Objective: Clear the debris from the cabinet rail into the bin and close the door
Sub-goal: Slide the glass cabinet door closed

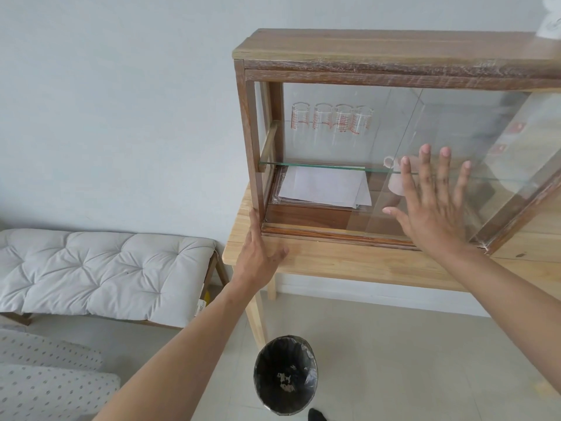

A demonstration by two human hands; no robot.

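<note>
The rail (334,233) runs along the cabinet's (364,50) bottom front edge, between the two hands; debris on it cannot be made out. The left hand (261,253) rests at the rail's left end, fingertips against the lower left corner post, palm on the bench (349,259) edge; fingers extended, holding nothing. The right hand (431,202) is spread flat, all fingers splayed, palm toward the glass door (455,132), just above the rail's right portion; it grips nothing, and contact with the glass cannot be confirmed. The door's left edge stands just left of this hand's thumb, leaving the cabinet's left half uncovered.

Behind the right hand, inside the cabinet, sits a pink cup (394,177). Left of it, paper sheets (324,186) lie on the cabinet floor. Above, on the glass shelf (318,165), stand four inverted beakers (332,123).

The bin (285,376) stands on the floor below the left hand, lined in black, with pale scraps at its bottom. A cushioned seat (100,268) lies left of the left forearm.
</note>
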